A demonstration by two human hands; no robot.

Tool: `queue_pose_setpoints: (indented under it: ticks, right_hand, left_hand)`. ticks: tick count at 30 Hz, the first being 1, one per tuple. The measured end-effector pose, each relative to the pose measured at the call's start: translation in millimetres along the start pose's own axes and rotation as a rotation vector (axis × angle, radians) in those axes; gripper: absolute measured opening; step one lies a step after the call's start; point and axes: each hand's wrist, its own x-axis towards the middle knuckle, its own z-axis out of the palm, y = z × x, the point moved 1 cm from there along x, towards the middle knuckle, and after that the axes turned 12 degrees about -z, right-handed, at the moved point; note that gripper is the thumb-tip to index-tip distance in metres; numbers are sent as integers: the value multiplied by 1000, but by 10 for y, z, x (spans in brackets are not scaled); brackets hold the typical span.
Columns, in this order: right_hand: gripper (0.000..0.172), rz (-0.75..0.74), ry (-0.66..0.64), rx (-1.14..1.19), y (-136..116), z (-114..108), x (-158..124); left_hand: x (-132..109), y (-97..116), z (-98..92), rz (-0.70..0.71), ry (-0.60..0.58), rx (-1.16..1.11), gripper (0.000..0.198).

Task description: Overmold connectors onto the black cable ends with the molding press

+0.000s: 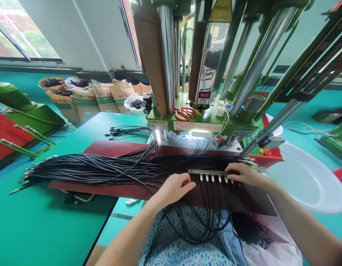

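Note:
A metal fixture bar point(208, 172) with several cable plugs point(212, 178) seated in it lies on a dark red mat point(104, 147) in front of a green moulding machine point(204, 122). My right hand point(244, 174) rests on the bar's right end, fingers curled over it. My left hand point(175, 187) sits just left of the bar with its fingers pinched together near the first plug; what it pinches is hidden. Black cables hang from the plugs into my lap point(198, 221). A large bundle of black cables point(109, 168) lies across the mat to the left.
Red-handled scissors point(184, 112) lie on the machine's green base. A white plastic basin point(306, 177) stands at the right. Paper sacks point(104, 96) line the back wall. The green table point(34, 218) spreads out on the left, with a green and red machine point(12, 122) beyond it.

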Motion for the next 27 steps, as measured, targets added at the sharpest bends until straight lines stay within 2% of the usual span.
queue_pose_setpoints:
  ticks: [2, 4, 8, 11, 15, 18, 21, 27]
  right_hand:
    - [18, -115, 32, -145, 18, -4, 51]
    - [15, -158, 55, -219, 32, -18, 68]
    - [17, -97, 216, -290, 104, -102, 135]
    - [16, -40, 360, -372, 225, -107, 291]
    - [18, -16, 518, -446, 412, 32, 533]
    - [22, 26, 627, -497, 524, 139, 614]
    - [22, 54, 667, -522, 579, 187, 612]
    - [22, 114, 610, -521, 554, 196, 594]
  left_hand:
    - [13, -57, -86, -13, 51, -53, 29]
    - [74, -131, -174, -34, 125, -93, 29]
    - [387, -256, -331, -95, 300, -128, 31]
    - [742, -246, -391, -89, 381, -32, 28]
    - [1192, -181, -366, -59, 282, 151, 23]
    - [1397, -224, -322, -78, 255, 189, 22]
    - [1464, -336, -286, -115, 296, 186, 24]
    - [1459, -488, -276, -89, 277, 123, 27]
